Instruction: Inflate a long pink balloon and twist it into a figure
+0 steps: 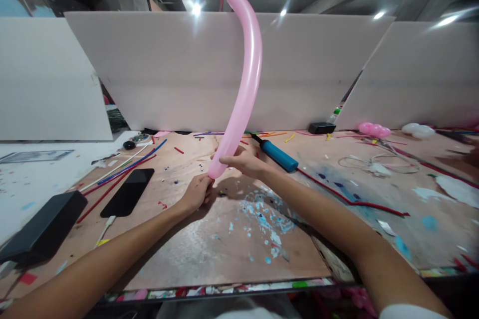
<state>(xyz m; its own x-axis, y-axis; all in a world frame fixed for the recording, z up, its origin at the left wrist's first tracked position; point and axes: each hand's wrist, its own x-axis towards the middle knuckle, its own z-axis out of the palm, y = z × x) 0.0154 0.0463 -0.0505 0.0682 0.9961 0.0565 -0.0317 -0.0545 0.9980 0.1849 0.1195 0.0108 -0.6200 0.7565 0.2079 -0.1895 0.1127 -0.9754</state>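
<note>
A long pink modelling balloon (251, 60) rises from my hands and curves over at its top, where a thin uninflated tail hangs. My left hand (197, 191) is closed, pinching the balloon's lower end. Around the inflated part just above that, my right hand (241, 160) is wrapped, its thumb across the front. Beyond my right hand a blue balloon pump (279, 155) lies on the table, and a red uninflated balloon (337, 193) stretches from its near end.
On the left are a phone (127, 192), a dark grey box (47, 227) and loose balloons (121, 172). White panels (179, 70) stand behind the table (179, 254). At the right lie pink balloon bubbles (374, 130), white ones (418, 131) and a tangled cable (379, 164).
</note>
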